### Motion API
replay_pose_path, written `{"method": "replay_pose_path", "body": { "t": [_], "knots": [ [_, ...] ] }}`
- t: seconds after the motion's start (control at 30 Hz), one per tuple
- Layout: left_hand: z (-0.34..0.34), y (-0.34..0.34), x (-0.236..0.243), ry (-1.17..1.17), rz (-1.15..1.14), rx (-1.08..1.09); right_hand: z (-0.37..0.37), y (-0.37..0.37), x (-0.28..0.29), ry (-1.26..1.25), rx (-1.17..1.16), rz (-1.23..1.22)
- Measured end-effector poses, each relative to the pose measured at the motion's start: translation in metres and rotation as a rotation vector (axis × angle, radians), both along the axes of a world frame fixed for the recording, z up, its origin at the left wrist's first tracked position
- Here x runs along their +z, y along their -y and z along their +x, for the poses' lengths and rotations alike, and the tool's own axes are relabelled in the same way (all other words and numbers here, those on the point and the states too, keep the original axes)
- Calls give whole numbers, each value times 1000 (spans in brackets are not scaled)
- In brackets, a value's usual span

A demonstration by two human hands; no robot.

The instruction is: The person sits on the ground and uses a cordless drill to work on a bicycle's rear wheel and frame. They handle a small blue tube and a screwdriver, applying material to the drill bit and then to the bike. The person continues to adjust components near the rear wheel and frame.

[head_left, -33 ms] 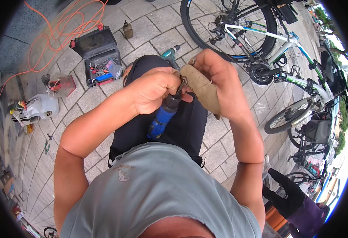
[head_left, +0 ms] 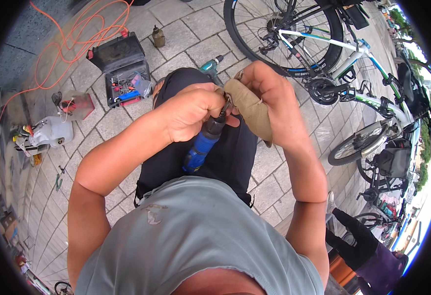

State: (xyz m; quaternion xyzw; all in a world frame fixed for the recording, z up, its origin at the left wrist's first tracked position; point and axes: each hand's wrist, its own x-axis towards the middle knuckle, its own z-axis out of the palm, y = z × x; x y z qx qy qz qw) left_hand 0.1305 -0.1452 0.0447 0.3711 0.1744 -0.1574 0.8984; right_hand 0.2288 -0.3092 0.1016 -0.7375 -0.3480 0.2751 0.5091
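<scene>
My left hand (head_left: 191, 113) is closed, its fingertips pinched at a small dark metal part between both hands; exactly what they hold is hidden. My right hand (head_left: 272, 93) grips a folded tan cloth-like item (head_left: 247, 110), fingers curled over its upper end and touching the left hand's area. Below the pinch a blue and black hand-held power tool (head_left: 201, 147) lies over my dark trousers (head_left: 230, 162), its black nose among my fingers. A teal drill (head_left: 208, 66) rests on the paving just beyond my knees.
An open black toolbox (head_left: 124, 81), a small bottle (head_left: 158, 37) and an orange hose (head_left: 58, 49) lie ahead-left. Plastic jugs (head_left: 53, 132) stand left. Bicycles (head_left: 284, 34) line the right side; another person's dark-clothed legs (head_left: 353, 231) are at lower right.
</scene>
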Motion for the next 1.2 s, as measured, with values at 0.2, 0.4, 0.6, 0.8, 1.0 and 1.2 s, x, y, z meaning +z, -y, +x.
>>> {"method": "replay_pose_path", "body": {
  "t": [0.2,0.4,0.6,0.8,1.0,1.2],
  "knots": [
    [0,0,-9,9,15,-58,-4,6,-5,35,32,46],
    [-3,9,0,-69,90,33,20,17,-18,-213,214,165],
    [-6,9,0,-49,103,26,5,18,-16,-246,171,122],
    [-6,9,-2,-41,113,5,-5,20,-18,-52,72,74],
    [-6,9,5,-53,46,32,-8,21,-21,-109,21,153],
    [-12,8,-7,58,27,18,0,26,-18,-106,70,49]
  ]
}}
